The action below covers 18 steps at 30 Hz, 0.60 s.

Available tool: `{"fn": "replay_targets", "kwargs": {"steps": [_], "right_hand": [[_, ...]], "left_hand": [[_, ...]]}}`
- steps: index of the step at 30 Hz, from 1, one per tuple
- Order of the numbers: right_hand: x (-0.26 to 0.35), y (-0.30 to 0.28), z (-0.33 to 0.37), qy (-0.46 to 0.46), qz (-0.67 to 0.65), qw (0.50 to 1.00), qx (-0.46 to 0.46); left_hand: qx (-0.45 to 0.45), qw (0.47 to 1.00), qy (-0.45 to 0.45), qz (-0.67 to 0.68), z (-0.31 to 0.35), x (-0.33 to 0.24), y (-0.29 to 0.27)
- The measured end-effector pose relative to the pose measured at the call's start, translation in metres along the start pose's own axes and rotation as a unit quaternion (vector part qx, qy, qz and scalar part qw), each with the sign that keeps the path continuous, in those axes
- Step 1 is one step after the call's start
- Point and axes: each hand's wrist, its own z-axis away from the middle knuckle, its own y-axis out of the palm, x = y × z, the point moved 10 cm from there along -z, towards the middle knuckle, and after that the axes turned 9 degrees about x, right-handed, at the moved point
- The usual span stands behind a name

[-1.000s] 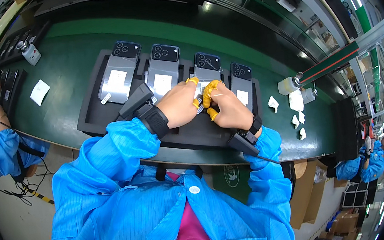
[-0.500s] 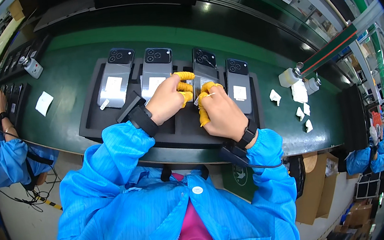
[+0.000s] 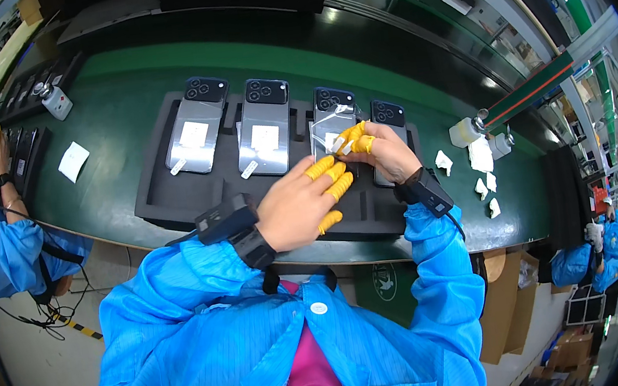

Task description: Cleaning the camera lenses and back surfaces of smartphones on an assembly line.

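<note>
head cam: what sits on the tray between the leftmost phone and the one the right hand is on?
One more phone, back up with a white sticker, in the black tray; seen in the head view.

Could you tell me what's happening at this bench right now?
A person in a blue coat works over a black tray holding four phones lying face down. The right hand pinches a clear film at the third phone, while the left hand hovers beside it. Both wear yellow finger cots. Another worker sits further left.

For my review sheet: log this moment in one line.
left hand open over tray | right hand pinching film tab on third phone
</note>
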Motion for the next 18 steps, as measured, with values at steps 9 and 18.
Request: {"fn": "replay_targets", "kwargs": {"steps": [9,18], "right_hand": [[0.131,0.014,0.021,-0.267,0.149,0.948,-0.084],[0.052,0.170,-0.037,-0.203,0.562,0.794,0.109]], "left_hand": [[0.070,0.997,-0.023,-0.005,0.003,0.005,0.028],[0.129,0.966,0.115,0.193,0.068,-0.020,-0.013]]}}
